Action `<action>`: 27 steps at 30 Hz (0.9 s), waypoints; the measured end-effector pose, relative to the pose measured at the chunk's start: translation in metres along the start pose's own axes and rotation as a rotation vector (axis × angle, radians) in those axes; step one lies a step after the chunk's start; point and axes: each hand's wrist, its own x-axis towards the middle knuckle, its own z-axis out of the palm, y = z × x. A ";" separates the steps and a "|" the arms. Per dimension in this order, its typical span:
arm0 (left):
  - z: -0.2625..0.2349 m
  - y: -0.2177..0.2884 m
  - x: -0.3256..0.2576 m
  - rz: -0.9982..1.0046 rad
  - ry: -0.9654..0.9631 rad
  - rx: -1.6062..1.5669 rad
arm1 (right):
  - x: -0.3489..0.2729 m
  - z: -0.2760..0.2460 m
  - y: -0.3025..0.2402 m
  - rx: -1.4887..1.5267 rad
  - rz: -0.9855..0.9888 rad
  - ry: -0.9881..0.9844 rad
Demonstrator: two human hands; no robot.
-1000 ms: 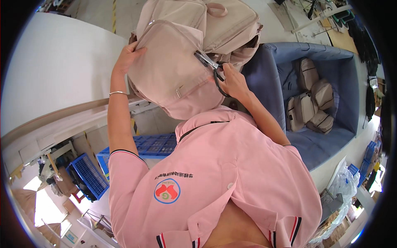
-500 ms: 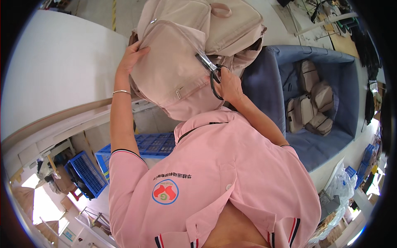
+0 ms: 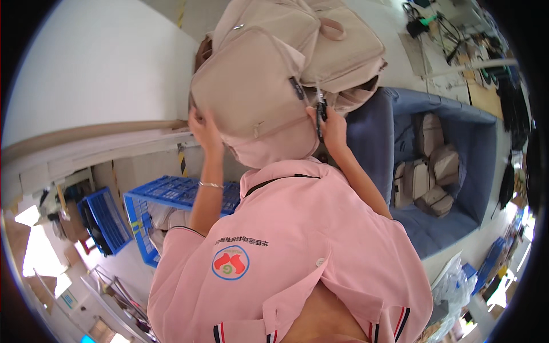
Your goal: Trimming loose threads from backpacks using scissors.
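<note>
A beige backpack (image 3: 257, 97) is held raised in front of the person, front pocket facing the camera, with its bulk resting against a blue fabric-lined bin (image 3: 452, 171); held up this way, its seams and zipper lines appear to be turned toward the eyes for close work. The left hand (image 3: 201, 127) is pressed against the pack's left lower edge, fingers curled around the fabric, evidently bracing the pack so that it does not swing. The right hand (image 3: 331, 127) is closed on a small dark tool (image 3: 322, 110), probably snips or a clip, held upright at the pack's right side seam next to a dark tab; whether the tool is touching the fabric cannot be told. Both forearms rise steeply from the lower part of the view, elbows bent, the left wrist bearing a thin bracelet (image 3: 210, 184), the sleeves belonging to a pink short-sleeved shirt (image 3: 297, 251). Further beige packs (image 3: 426, 171) lie inside the bin, well apart from the hands. Blue plastic crates (image 3: 171, 194) stand on the floor to the person's lower left, beside a pale desk (image 3: 86, 114) edge that curves across the view.
</note>
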 end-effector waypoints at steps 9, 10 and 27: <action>-0.015 -0.012 -0.079 -0.686 -0.079 -0.802 | 0.007 0.026 0.050 0.260 -0.020 -0.078; -0.014 -0.012 -0.080 -0.586 -0.105 -0.795 | 0.008 0.033 0.057 0.354 -0.043 -0.060; -0.245 -0.021 -0.253 -0.319 0.538 -0.898 | -0.022 0.015 0.045 0.654 -0.061 -0.405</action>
